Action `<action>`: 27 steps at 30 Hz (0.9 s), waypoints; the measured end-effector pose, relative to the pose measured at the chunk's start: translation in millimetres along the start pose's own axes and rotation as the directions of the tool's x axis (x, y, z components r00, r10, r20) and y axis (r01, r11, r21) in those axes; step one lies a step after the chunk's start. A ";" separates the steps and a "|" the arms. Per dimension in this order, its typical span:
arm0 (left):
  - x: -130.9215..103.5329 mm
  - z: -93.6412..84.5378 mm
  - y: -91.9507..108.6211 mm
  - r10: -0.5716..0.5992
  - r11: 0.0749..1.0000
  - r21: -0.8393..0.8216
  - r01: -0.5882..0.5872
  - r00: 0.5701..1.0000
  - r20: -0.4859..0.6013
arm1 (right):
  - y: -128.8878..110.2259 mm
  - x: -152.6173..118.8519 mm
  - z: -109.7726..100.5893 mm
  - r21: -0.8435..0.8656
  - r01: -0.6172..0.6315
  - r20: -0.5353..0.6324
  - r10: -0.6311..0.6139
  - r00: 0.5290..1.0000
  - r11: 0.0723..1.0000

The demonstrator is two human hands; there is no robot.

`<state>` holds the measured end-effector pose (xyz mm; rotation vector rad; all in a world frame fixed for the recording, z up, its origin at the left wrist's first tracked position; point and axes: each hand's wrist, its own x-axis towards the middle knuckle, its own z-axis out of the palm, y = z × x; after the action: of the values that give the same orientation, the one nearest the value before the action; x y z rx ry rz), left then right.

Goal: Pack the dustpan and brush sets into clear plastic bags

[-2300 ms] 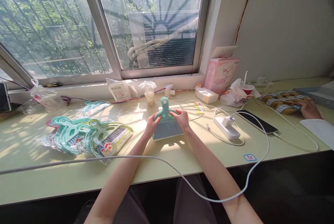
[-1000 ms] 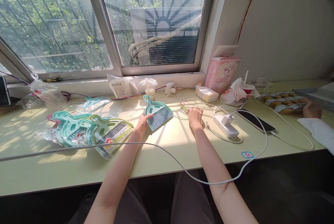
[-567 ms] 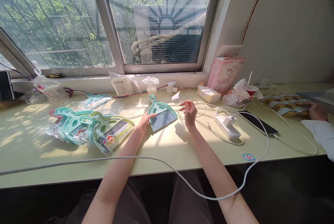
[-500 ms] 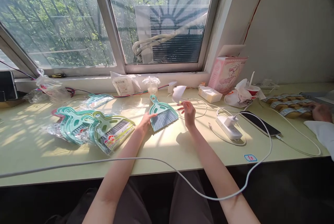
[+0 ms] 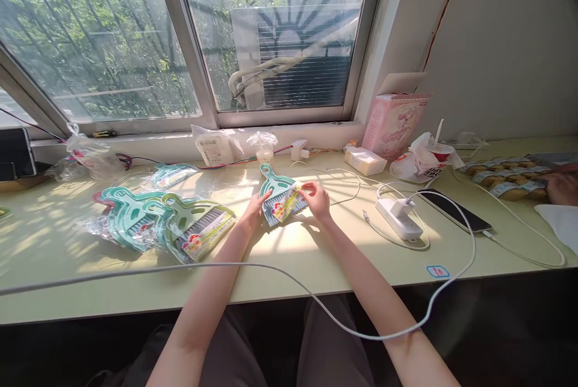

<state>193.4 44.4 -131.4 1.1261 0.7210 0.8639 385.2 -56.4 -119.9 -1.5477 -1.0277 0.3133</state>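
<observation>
My left hand (image 5: 253, 209) grips the left edge of a small teal dustpan (image 5: 272, 180) with a grey-bristled brush (image 5: 271, 216) set in it. A printed label card (image 5: 286, 203), yellow and white with red pictures, lies slanted across the bristles. The fingers of my right hand (image 5: 316, 199) pinch its upper right end. To the left, several bagged dustpan sets (image 5: 130, 212) overlap in a pile. The front set (image 5: 192, 227) carries a similar label across its bristles. Another wrapped set (image 5: 174, 174) lies behind the pile.
A white power strip (image 5: 398, 219) and a phone (image 5: 454, 211) lie to the right among loose cables. One long white cable (image 5: 271, 272) crosses in front of my forearms. Packaged round items (image 5: 508, 177) sit by another person's hand (image 5: 562, 185) at far right. A pink box (image 5: 395, 125) stands behind.
My right hand has moved left and brought the label card onto the brush, its printed side now showing. My left hand keeps its hold on the dustpan.
</observation>
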 end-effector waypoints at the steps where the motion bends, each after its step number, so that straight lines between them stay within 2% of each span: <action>1: 0.1 0.3 -0.3 0.008 1.000 0.001 -0.008 1.000 0.009 | 2.6 1.1 0.9 0.035 -0.042 -0.016 0.043 0.999 0.999; 5: 0.1 0.7 -1.5 0.014 1.000 0.016 -0.014 1.000 0.018 | 13.8 5.4 3.8 0.205 -0.196 -0.035 0.208 0.978 0.959; 9: -1.2 1.1 -1.8 0.030 0.999 0.029 -0.030 0.999 0.025 | 24.7 9.5 4.9 0.327 -0.297 0.040 0.300 0.953 0.897; 15: 0.1 1.1 -3.7 0.030 0.999 0.042 -0.032 0.999 0.033 | 28.4 14.9 2.9 0.487 -0.266 0.065 0.270 0.961 0.832; 19: -1.0 1.8 -4.1 0.042 0.998 0.038 -0.044 0.998 0.040 | 19.6 14.6 0.8 0.507 -0.267 0.171 0.207 0.963 0.819; 25: -5.5 3.4 -1.5 0.018 1.000 0.017 -0.019 0.998 0.054 | 9.0 9.8 -1.2 0.629 -0.409 0.375 0.203 0.904 0.661; 27: -5.5 3.7 -1.4 0.009 1.000 0.012 -0.010 0.999 0.048 | 8.9 8.2 1.0 0.608 -0.461 0.423 0.228 0.877 0.646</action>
<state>194.1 37.6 -131.4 1.1584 0.6830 0.8385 393.0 -48.8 -125.3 -0.9835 -0.6908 1.1273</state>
